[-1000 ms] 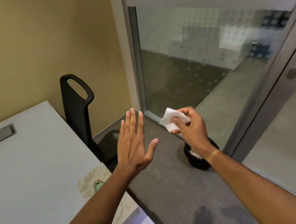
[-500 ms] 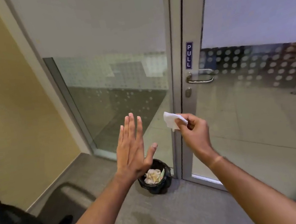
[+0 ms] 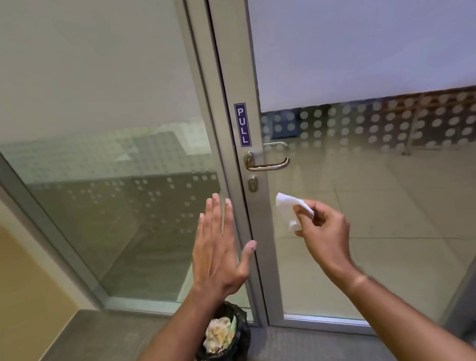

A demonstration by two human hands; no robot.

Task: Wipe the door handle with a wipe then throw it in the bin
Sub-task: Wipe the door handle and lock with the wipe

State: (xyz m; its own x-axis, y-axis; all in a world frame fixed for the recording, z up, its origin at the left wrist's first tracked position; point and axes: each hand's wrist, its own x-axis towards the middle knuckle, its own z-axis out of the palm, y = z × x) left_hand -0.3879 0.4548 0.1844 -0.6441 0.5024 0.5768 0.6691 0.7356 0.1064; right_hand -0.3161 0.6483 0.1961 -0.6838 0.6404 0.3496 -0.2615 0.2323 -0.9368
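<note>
Right hand (image 3: 325,229) pinches small crumpled white paper wipe (image 3: 287,210) between thumb and fingertips, wipe sticking up and left of hand. Curved brushed-metal lever door handle (image 3: 268,164) above wipe, apart from it, on grey aluminium door frame under blue vertical PULL sticker (image 3: 242,125). Left hand (image 3: 219,252) open flat, fingers together pointing up, holding nothing, before door edge. Black bag-lined round bin (image 3: 224,338) on grey floor below left wrist, crumpled paper inside.
</note>
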